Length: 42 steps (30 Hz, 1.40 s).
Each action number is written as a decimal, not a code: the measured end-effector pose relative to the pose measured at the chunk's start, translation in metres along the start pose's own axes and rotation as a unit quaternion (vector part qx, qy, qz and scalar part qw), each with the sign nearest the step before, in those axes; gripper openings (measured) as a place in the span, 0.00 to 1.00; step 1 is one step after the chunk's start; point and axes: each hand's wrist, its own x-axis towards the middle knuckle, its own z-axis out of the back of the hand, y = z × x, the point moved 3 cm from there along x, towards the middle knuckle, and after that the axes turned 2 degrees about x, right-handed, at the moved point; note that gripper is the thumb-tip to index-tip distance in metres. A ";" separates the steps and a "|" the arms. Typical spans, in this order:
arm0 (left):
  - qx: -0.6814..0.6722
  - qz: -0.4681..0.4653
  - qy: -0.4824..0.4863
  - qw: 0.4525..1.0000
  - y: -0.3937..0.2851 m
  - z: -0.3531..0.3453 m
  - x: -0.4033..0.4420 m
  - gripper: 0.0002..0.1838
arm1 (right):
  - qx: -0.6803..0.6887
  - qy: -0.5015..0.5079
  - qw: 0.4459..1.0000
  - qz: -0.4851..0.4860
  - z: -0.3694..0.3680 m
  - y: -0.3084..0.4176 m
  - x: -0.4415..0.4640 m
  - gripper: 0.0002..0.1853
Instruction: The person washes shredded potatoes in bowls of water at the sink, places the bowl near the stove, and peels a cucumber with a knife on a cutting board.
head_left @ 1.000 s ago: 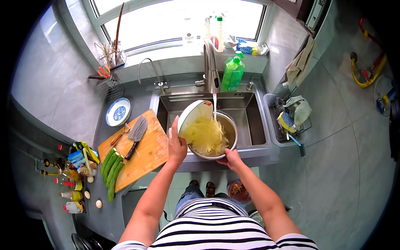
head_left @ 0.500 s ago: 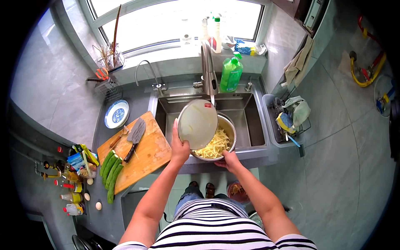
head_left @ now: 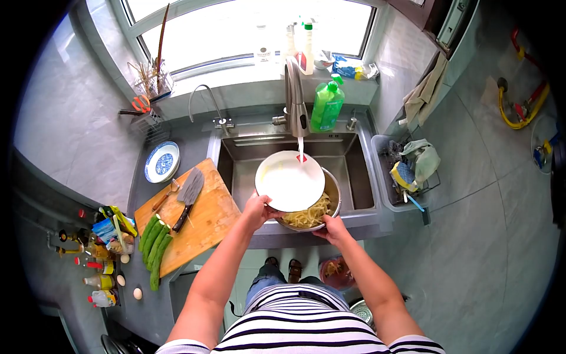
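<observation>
My left hand (head_left: pixel 260 211) grips the lower left rim of a white bowl (head_left: pixel 289 182), held over the sink (head_left: pixel 242 171) with its inside facing up. Water from the faucet (head_left: pixel 294 100) runs into this bowl. Under its right side is a metal bowl (head_left: pixel 333 192) with pale yellow shreds (head_left: pixel 309 215) in it; the white bowl hides part of them. My right hand (head_left: pixel 333 229) is closed on the metal bowl's lower right rim.
Left of the sink, a cutting board (head_left: pixel 206 236) bears a cleaver (head_left: pixel 190 192), a peeler (head_left: pixel 166 194) and several green gourds (head_left: pixel 154 245). A blue-white plate (head_left: pixel 162 162) lies behind it. Green soap bottle (head_left: pixel 327 106) stands behind the sink; a caddy (head_left: pixel 383 171) is at right.
The white bowl was tipped, pouring shreds and water into the metal bowl. It has since turned upright under the faucet, with only traces left inside. My left hand has moved to its lower rim.
</observation>
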 end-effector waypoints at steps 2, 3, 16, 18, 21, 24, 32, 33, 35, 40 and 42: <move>-0.002 0.018 0.013 1.000 0.001 -0.003 0.006 0.29 | -0.004 -0.007 1.000 -0.002 0.004 0.001 -0.001 0.22; -0.008 0.029 0.022 0.999 0.002 -0.004 0.009 0.28 | -0.008 -0.013 1.000 -0.002 0.003 0.002 -0.005 0.22; -0.014 0.015 0.121 0.992 0.012 -0.038 0.029 0.32 | -0.032 -0.034 0.999 0.000 0.006 0.014 -0.022 0.23; -0.030 0.016 0.117 0.993 0.010 -0.035 0.031 0.33 | -0.030 -0.026 0.999 0.001 0.008 0.010 -0.017 0.23; -0.046 0.017 0.124 0.991 0.012 -0.035 0.029 0.36 | -0.019 -0.032 0.999 0.007 0.013 0.006 -0.014 0.23; -0.012 -0.011 0.093 0.996 0.006 -0.038 0.029 0.38 | -0.019 -0.032 0.999 0.008 0.012 0.006 -0.013 0.23; 0.188 -0.194 -0.010 0.963 -0.024 -0.039 0.009 0.43 | -0.021 -0.024 0.999 -0.010 0.019 0.005 -0.003 0.27; 0.205 -0.225 -0.027 0.952 -0.023 -0.041 0.004 0.43 | -0.022 -0.017 1.000 -0.013 0.020 0.004 -0.001 0.27; 0.268 -0.338 -0.056 0.901 -0.014 -0.027 0.015 0.41 | -0.023 -0.010 1.000 -0.013 0.019 0.005 -0.002 0.27; 0.410 -0.479 -0.137 0.764 -0.028 -0.037 -0.018 0.35 | -0.030 -0.021 0.999 -0.015 0.015 0.011 -0.011 0.25; 0.450 -0.517 -0.153 0.712 -0.033 -0.041 -0.031 0.33 | -0.031 -0.022 0.999 -0.016 0.014 0.012 -0.011 0.25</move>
